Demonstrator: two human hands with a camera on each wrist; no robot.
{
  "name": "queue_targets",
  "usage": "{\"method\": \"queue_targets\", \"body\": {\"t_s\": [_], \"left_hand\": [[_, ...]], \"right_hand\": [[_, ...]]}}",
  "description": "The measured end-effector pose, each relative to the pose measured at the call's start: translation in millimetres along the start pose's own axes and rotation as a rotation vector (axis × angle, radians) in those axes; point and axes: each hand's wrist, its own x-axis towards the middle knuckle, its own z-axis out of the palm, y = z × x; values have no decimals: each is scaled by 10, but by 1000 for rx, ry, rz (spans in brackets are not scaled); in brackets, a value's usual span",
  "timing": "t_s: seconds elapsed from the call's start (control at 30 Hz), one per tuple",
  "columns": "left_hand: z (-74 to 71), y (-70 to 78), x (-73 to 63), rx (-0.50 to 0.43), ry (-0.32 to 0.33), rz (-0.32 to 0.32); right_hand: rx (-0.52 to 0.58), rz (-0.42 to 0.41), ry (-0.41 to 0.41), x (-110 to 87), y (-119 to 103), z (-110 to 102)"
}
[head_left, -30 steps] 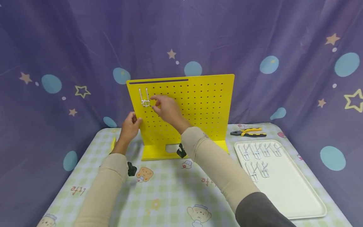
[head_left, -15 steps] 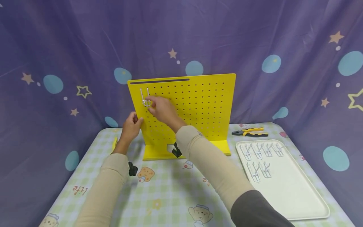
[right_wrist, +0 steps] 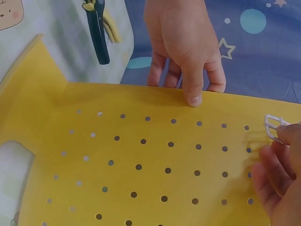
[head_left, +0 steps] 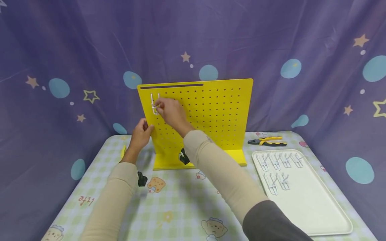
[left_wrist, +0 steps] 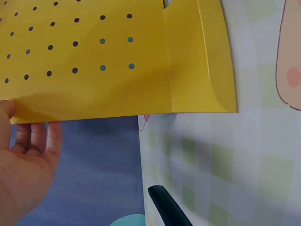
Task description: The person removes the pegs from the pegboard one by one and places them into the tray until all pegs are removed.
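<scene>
A yellow pegboard stands upright on its base in the middle of the table. My left hand grips its left edge; in the left wrist view the thumb of this hand lies on the front and the fingers go behind. A white wire pegboard hook sits at the board's upper left corner. My right hand pinches the lower end of this hook between thumb and fingers, partly covering it. From the right wrist view, the hook's looped end shows at the fingertips.
On the right, a white tray bears several wire hooks in two rows. Pliers with yellow and black handles lie behind the tray. Left of the board lies another yellow-and-black-handled tool. A purple curtain hangs behind the table.
My right hand has moved left onto the hook and now pinches its lower end; a second ago the fingers were just right of it. The left hand has kept its grip on the board.
</scene>
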Motion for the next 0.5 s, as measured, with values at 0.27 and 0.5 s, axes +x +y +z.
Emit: {"method": "queue_targets", "body": {"t_s": [0.27,0.5], "left_hand": [[-17,25,3,-5,0,4],[-26,37,-18,-10,-15,-3]], "right_hand": [[-6,-45,46,24,20,-16],[-28,-48,60,22,10,0]]}}
